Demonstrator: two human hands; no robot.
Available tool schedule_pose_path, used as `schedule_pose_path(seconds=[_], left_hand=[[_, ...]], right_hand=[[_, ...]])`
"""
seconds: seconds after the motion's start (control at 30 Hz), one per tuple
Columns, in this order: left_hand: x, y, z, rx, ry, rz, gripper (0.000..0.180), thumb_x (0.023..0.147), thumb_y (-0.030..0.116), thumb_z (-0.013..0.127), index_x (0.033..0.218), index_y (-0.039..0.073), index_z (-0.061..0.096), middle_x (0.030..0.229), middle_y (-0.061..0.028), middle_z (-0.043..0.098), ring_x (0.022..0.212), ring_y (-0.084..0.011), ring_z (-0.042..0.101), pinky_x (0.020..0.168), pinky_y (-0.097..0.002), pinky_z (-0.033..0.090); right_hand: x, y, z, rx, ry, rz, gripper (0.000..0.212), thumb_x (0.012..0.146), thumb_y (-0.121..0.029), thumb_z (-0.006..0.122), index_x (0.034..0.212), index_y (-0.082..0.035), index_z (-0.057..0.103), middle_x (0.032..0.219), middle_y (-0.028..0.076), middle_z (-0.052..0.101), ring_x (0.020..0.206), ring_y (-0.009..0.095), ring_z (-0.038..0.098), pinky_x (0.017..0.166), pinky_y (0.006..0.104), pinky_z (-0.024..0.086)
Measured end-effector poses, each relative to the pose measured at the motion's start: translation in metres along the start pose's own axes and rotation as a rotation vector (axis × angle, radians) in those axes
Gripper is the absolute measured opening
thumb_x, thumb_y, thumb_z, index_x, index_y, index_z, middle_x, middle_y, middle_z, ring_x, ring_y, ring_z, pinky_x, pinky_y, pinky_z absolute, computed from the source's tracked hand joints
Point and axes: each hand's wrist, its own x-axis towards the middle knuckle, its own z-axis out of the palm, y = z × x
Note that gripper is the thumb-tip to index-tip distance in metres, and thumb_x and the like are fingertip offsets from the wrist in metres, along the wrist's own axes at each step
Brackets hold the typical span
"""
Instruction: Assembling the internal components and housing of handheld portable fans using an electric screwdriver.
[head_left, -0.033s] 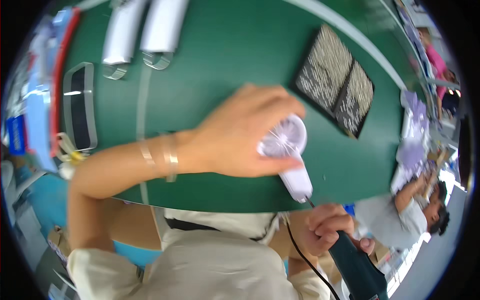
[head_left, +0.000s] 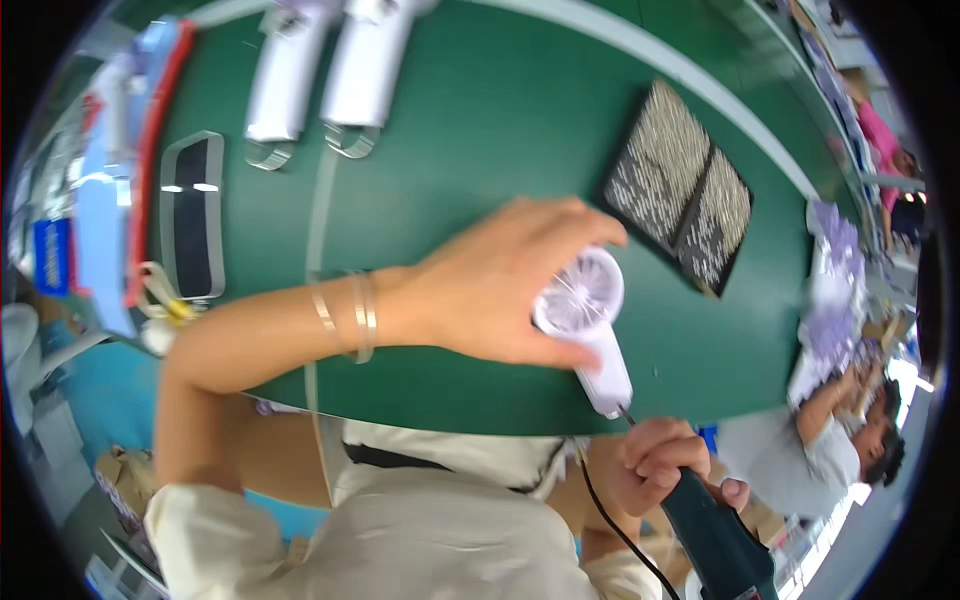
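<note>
1. Right hand, nearest: closed around dark power driver, bit apparently touching pale handheld fan.
2. Left hand, just beyond: curled round the fan's head. Likely light, stiff, smooth; grille perhaps fragile; hold by rim and handle.
3. Black tray, metallic pieces: beyond left hand, rightward.
4. Versus earlier frame: view shifted slightly, both grips unchanged.

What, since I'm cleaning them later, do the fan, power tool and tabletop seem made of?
Fan: probably plastic, smooth and pale, with thin moulded-looking ribs.
Power tool: likely hard plastic casing, matte-looking, evenly dark green.
Tabletop: perhaps rubber or laminate, smooth green without visible grain; blur leaves it open.
</note>
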Motion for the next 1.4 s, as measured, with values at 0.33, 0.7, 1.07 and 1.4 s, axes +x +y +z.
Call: schedule_pose_path(seconds=[0.33, 0.7, 1.07, 1.4], left_hand=[[0.028, 0.058, -0.090, -0.027, -0.162, 0.018, 0.073, 0.063, 0.026, 0.089, 0.121, 0.002, 0.053, 0.116, -0.0120, 0.061, 0.108, -0.0236, 0.061, 0.097, -0.0364, 0.046], [0.106, 0.074, -0.139, 0.463, 0.094, -0.207, 0.050, 0.070, 0.028, 0.073, 0.111, 0.003, 0.061, 0.097, -0.0106, 0.065, 0.088, -0.0188, 0.062, 0.079, -0.0318, 0.049], [0.195, 0.002, -0.117, 1.685, -0.190, -0.392, 0.080, 0.065, 0.048, 0.081, 0.123, 0.000, 0.053, 0.118, -0.0233, 0.058, 0.107, -0.0390, 0.058, 0.088, -0.0425, 0.050], [0.455, -0.028, 0.186, 0.189, 0.003, 0.199, 0.117, 0.061, 0.041, 0.088, 0.146, -0.005, 0.023, 0.144, -0.0284, 0.035, 0.134, -0.0398, 0.038, 0.112, -0.0409, 0.034]], right_hand=[[0.034, -0.028, 0.005, 0.476, 0.066, -0.074, 0.057, 0.097, -0.035, 0.057, 0.145, -0.025, 0.029, 0.064, 0.004, 0.049, 0.047, 0.015, 0.044, 0.048, 0.0257, 0.039], [0.111, -0.025, -0.057, 0.508, 0.656, -0.036, 0.051, 0.097, -0.011, 0.049, 0.143, -0.023, 0.028, 0.066, 0.000, 0.037, 0.046, 0.009, 0.034, 0.039, 0.0232, 0.030], [0.094, 0.025, -0.131, 0.174, 0.853, -0.041, 0.056, 0.090, 0.003, 0.056, 0.137, -0.011, 0.029, 0.065, 0.002, 0.047, 0.044, 0.012, 0.043, 0.041, 0.0267, 0.036], [0.094, 0.044, -0.118, -0.251, 0.999, -0.268, 0.081, 0.090, 0.006, 0.055, 0.149, -0.016, 0.005, 0.107, 0.009, 0.049, 0.049, 0.014, 0.047, 0.042, 0.0264, 0.042]])
